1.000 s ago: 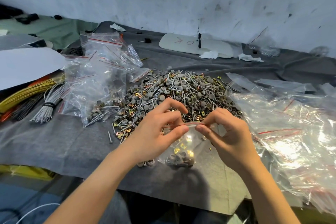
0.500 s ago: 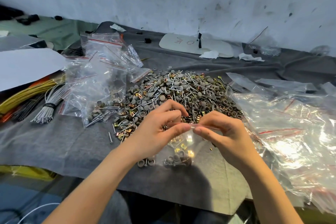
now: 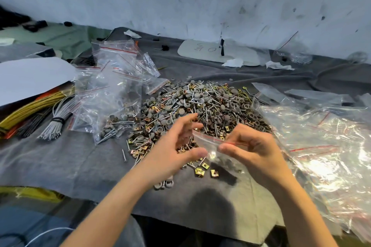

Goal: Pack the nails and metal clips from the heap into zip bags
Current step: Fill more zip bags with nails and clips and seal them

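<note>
A big heap of nails, grey caps and gold metal clips (image 3: 200,106) lies on the grey cloth (image 3: 60,162). In front of the heap my right hand (image 3: 255,150) pinches the red-lined top strip of a small clear zip bag (image 3: 208,141), which is blurred by motion. A dark smear below the strip looks like the bag's contents. Just left of the bag my left hand (image 3: 174,146) hovers with fingers spread and holds nothing. A few gold clips (image 3: 200,171) and grey caps (image 3: 163,184) lie loose on the cloth near my hands.
Filled and empty zip bags (image 3: 112,94) are piled left of the heap. A large pile of clear bags (image 3: 321,146) lies to the right. Bundled wires (image 3: 54,118) and a white sheet (image 3: 30,78) are at the far left, and a white board (image 3: 216,52) rests by the wall.
My left hand has let go of the bag's top and opened. The bag, held by my right hand alone, is swinging and blurred.
</note>
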{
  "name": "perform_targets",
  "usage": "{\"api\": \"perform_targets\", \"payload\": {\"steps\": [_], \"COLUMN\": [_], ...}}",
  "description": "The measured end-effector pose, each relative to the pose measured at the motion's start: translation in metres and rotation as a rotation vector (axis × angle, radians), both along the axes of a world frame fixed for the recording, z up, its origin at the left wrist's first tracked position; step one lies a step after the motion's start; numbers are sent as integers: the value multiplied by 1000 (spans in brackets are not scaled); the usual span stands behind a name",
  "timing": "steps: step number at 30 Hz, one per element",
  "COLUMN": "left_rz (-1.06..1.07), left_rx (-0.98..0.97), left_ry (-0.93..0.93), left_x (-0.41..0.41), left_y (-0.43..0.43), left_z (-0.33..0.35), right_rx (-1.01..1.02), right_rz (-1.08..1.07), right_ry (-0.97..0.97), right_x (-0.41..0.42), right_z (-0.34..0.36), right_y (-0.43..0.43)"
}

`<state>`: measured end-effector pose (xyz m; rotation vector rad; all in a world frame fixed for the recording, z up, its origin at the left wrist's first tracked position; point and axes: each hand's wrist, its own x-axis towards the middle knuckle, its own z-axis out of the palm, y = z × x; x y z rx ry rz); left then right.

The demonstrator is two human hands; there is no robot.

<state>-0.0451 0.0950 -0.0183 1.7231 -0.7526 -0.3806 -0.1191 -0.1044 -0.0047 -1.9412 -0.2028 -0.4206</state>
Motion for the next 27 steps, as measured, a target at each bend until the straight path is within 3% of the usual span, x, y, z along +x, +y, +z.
{"api": "perform_targets", "payload": {"steps": [3,8,17,19,22,25,27], "left_rz": [-42,-35,-103,-74,128,538,781], "left_rx": [-27,-112,-145,-156,-215,-234,-147], "left_ry": [67,88,10,5,-22,-127,-203], "left_x": [-3,-2,-5,-7,3,36,66], "left_y": [-18,-26,-37,-32,-6,31,51], "left_z": [-15,-18,-5,-1,15,39,50], "right_rx": [62,-67,67,181,316,339,288], "right_rz": [-44,-256,-381,-441,-552,-620,-654], "right_ry": [-30,-84,-94,-67,-31,-14,34], "right_x": [1,-4,-5,-8,-13,-21,-24], "right_z": [0,-5,-10,-10,-18,-30,-37], "right_y": [3,-11,-16,-16,-25,-37,-46]}}
